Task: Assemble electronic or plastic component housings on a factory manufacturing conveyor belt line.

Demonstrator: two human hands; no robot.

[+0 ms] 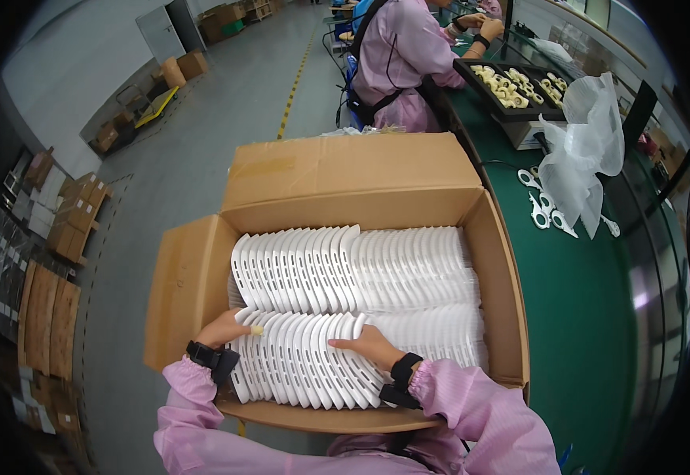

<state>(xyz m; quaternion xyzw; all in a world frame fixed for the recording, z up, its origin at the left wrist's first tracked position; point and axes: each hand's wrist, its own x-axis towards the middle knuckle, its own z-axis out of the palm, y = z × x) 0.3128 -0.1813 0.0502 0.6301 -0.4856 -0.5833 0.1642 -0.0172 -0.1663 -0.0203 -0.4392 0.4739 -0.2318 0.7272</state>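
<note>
Slotted white parts stand on edge in two rows, near and far, in the left half of an open carton. At the scene's far left, boxes sit on a pallet, with upright wooden boards nearer; farther off stands a yellow-edged trolley. The left hand touches the near row's left end, one yellow-tipped digit reaching right over the top edges; whether its fingers pinch anything cannot be told. The right hand lies at that row's right end, thumb pointing left across the parts, its other fingers mostly hidden. Right of both rows, translucent sleeves fill the carton. Beyond it a co-worker in pink sits at a green bench, which bears a black tray of cream pieces, a crumpled plastic bag and white ring-ended pieces.
</note>
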